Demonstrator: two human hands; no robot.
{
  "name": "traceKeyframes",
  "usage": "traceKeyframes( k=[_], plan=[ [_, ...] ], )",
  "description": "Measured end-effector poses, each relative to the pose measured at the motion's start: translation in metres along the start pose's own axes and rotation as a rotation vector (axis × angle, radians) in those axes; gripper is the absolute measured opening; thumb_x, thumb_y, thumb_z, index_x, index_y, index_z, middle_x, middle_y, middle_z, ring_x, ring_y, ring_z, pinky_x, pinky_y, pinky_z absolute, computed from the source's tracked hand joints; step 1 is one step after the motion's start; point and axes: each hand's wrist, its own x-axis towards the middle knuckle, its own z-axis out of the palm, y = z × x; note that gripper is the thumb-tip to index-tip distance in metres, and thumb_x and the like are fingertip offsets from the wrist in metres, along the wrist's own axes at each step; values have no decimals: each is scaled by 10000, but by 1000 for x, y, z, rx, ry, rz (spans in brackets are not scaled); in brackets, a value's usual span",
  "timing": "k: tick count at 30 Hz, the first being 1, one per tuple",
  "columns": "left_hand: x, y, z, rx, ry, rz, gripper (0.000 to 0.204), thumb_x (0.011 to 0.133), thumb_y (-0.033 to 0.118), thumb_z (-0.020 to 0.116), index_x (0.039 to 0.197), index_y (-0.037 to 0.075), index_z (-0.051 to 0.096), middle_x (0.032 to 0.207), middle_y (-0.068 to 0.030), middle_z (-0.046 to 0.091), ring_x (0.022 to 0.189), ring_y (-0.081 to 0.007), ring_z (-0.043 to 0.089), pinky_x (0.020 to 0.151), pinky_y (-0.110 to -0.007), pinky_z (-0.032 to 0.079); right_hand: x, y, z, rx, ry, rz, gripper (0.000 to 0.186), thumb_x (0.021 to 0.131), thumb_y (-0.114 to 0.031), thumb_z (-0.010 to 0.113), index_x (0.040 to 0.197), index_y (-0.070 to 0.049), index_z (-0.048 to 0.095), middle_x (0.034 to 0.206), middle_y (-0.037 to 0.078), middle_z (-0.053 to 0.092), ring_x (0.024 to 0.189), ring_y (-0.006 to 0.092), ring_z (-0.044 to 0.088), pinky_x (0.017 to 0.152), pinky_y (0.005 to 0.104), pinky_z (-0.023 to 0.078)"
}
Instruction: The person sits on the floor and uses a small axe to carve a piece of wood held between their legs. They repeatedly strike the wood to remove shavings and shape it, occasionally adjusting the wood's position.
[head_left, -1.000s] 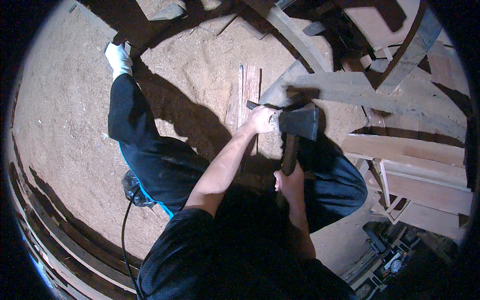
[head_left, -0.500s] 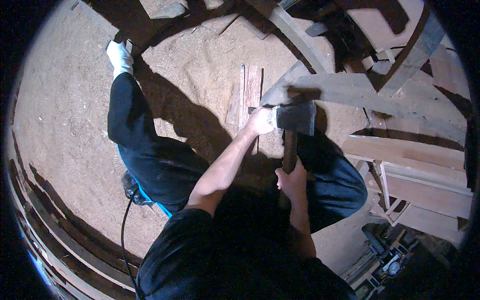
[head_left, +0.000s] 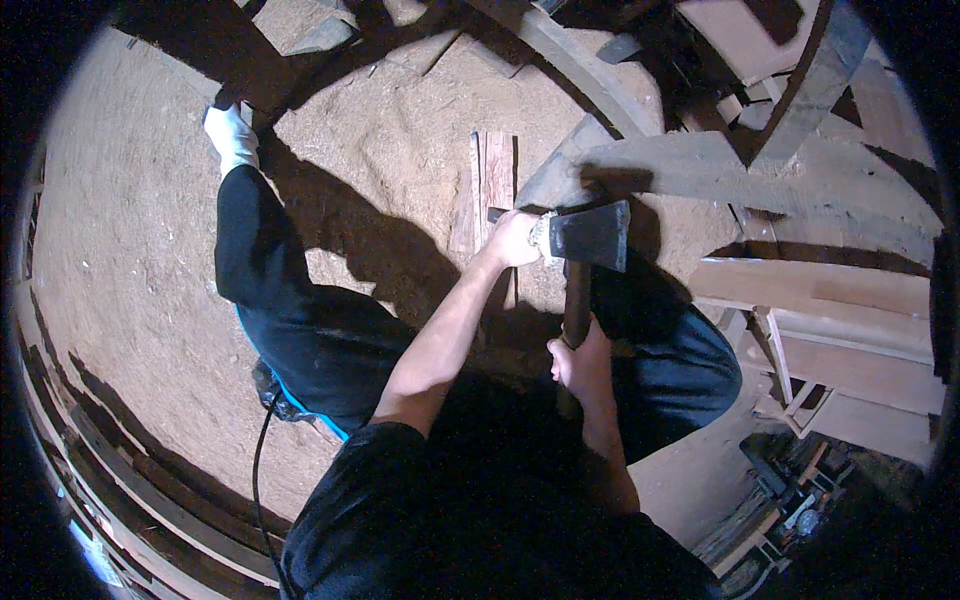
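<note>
My right hand (head_left: pixel 585 358) is wrapped round the brown wooden handle of an axe (head_left: pixel 590 236), which stands upright with its dark head uppermost. Beside the head, my left hand (head_left: pixel 514 238) is closed on something mostly hidden. A rough whitish part (head_left: pixel 543 238) shows between that hand and the axe head, and a short dark end pokes out on the hand's other side. Whether these belong to one object I cannot tell. Just beyond lies a reddish wood block (head_left: pixel 496 168) on the sawdust-strewn floor (head_left: pixel 400 150).
My legs are spread, the left foot in a white sock (head_left: pixel 231 138). A curved timber (head_left: pixel 690 165) lies at the far right, with stacked boards (head_left: pixel 820 300) nearer. Tools (head_left: pixel 800 510) sit at lower right. A black cable (head_left: pixel 258 465) hangs at my left, near long timbers (head_left: pixel 150 515).
The view has shifted slightly. Both hands keep their holds, and the axe stays almost in place beside my left hand.
</note>
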Motion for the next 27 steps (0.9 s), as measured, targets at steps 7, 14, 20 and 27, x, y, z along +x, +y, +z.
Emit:
traceKeyframes(
  k=[7, 14, 20, 27],
  plan=[
    [-3, 17, 5, 53, 107, 100, 255, 576, 115, 654, 818, 39, 625, 823, -184, 644, 844, -375, 612, 769, -434, 483, -1, 4, -1, 73, 17, 27, 284, 731, 29, 607, 961, -23, 449, 588, 63, 504, 414, 153, 520, 387, 305, 447],
    [-11, 10, 20, 91, 200, 161, 268, 560, 121, 660, 810, 41, 608, 809, -190, 628, 828, -390, 602, 754, -441, 484, -4, 15, -1, 68, 3, 59, 385, 738, 1, 642, 1073, -3, 452, 632, 74, 544, 427, 161, 537, 395, 310, 462],
    [-11, -1, 18, 84, 107, 166, 212, 561, 139, 654, 756, 70, 605, 773, -176, 633, 782, -384, 612, 696, -455, 498, 28, 80, -16, -378, 247, -363, 348, 744, -37, 707, 1033, -12, 514, 687, 70, 576, 451, 149, 537, 412, 298, 454],
    [-9, -1, 12, -37, 180, 186, 166, 582, 146, 656, 721, 70, 608, 709, -161, 628, 688, -375, 615, 622, -438, 494, 17, 45, -3, 223, -19, -104, 309, 741, -13, 717, 979, -19, 519, 680, 44, 554, 461, 128, 523, 416, 284, 453]
  ],
)
